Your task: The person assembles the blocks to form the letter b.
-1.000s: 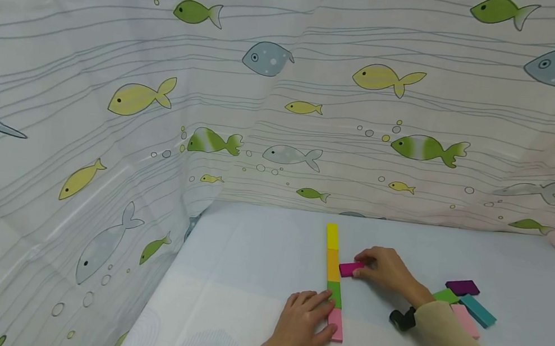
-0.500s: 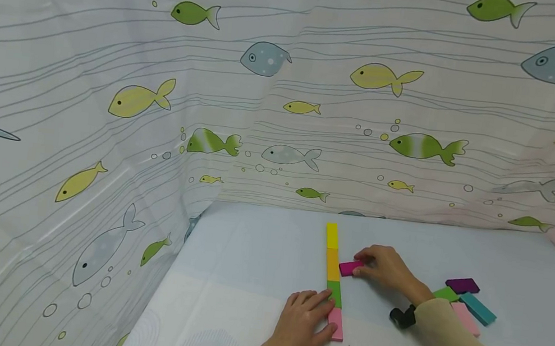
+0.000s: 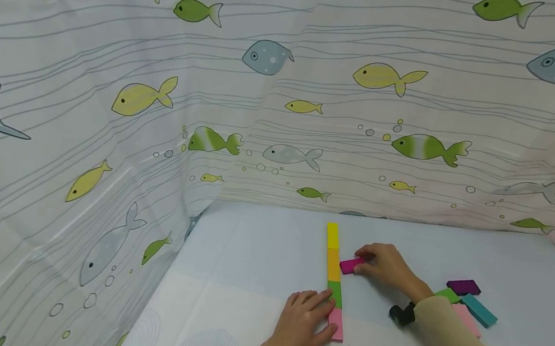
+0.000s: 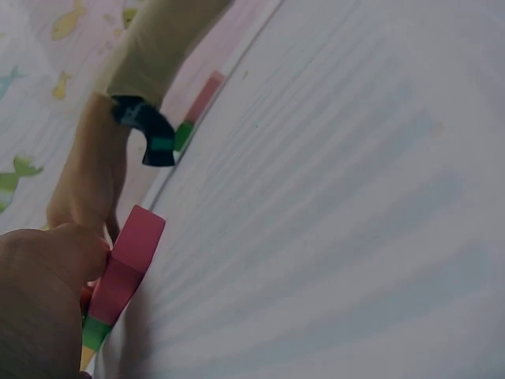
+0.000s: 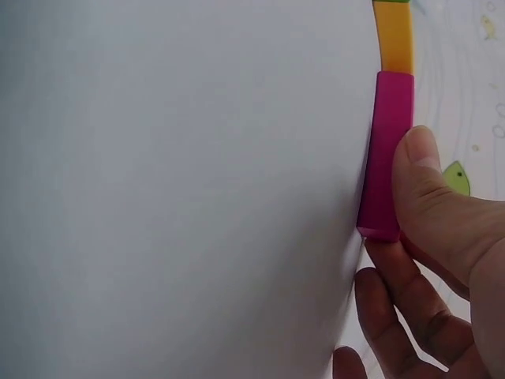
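A straight row of flat blocks lies on the table: a yellow block at the far end, then an orange block, a green block and a pink block nearest. My left hand rests against the row from the left, fingertips on the green block and thumb on the pink one. My right hand pinches a magenta block between thumb and fingers. In the right wrist view, that block's end meets the orange block. Fingers cover part of the green block.
To the right lie a purple block, a teal block, a light green block and a light pink block. The right sleeve partly covers this group. A black object shows at the right wrist. Fish-patterned sheeting surrounds the table.
My right hand, with the magenta block, has shifted very slightly away from me. The left hand and the row stay in place.
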### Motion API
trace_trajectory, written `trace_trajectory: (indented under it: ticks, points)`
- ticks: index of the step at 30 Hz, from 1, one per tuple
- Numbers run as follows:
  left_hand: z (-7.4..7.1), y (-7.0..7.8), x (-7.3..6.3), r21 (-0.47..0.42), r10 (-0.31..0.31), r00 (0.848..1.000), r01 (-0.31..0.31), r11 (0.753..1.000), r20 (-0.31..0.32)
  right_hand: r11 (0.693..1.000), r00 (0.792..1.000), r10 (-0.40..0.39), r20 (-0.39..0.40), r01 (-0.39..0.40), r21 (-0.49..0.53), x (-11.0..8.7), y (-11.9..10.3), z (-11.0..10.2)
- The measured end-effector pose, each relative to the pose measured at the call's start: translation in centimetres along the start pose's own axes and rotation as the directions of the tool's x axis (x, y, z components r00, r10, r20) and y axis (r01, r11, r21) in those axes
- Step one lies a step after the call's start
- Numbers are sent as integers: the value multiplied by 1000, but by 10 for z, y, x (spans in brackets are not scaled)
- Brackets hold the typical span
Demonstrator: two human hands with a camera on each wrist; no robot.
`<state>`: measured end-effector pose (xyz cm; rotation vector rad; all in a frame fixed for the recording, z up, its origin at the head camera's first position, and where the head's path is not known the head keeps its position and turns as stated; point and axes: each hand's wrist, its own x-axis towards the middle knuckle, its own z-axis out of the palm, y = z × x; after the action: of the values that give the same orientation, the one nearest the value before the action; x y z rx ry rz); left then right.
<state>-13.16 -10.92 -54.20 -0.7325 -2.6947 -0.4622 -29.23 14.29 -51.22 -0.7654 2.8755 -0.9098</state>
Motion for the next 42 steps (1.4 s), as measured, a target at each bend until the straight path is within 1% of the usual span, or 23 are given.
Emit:
trace_trajectory:
  ticks: [4,11,15,18,20,24,29,32,36,39,42]
  points:
    - [0,1,1,-4,8,1000,-8,1000,-1,1000,1000,14,-1,-14,-1,-1,1,-2]
    - [0,4,2,-15,4,1000,-3,1000,19,1000,1000,25,-16,-25,5,-5,4,-3]
    - [-2,5,1,-11,-4,1000,4,1000,26,999,1000,22,12,-23,41,-8,7,-6]
    - [-4,5,1,-7,-8,1000,8,1000,18,998,999,14,39,-17,66,-13,11,-12]
    - [-4,5,1,-9,-8,1000,8,1000,10,998,999,17,41,-20,64,-17,16,-17]
    - [-2,6,2,-18,-4,1000,4,1000,-9,998,998,42,42,-43,34,-32,29,-33]
    - [0,6,2,-25,0,1000,0,1000,-12,997,997,73,31,-73,-13,-55,48,-64]
    - [-1,6,2,-24,-2,1000,1,1000,-12,996,997,71,14,-71,-53,-71,62,-81]
    - [-2,5,3,-28,-9,1000,9,1000,-9,993,999,34,28,-31,-110,-97,81,-95]
    - [-1,4,2,-33,-14,1000,14,999,2,985,999,-32,26,36,-169,-115,92,-98]
    - [0,4,2,-33,-16,1000,16,999,8,970,997,-79,12,79,-228,-129,97,-98]
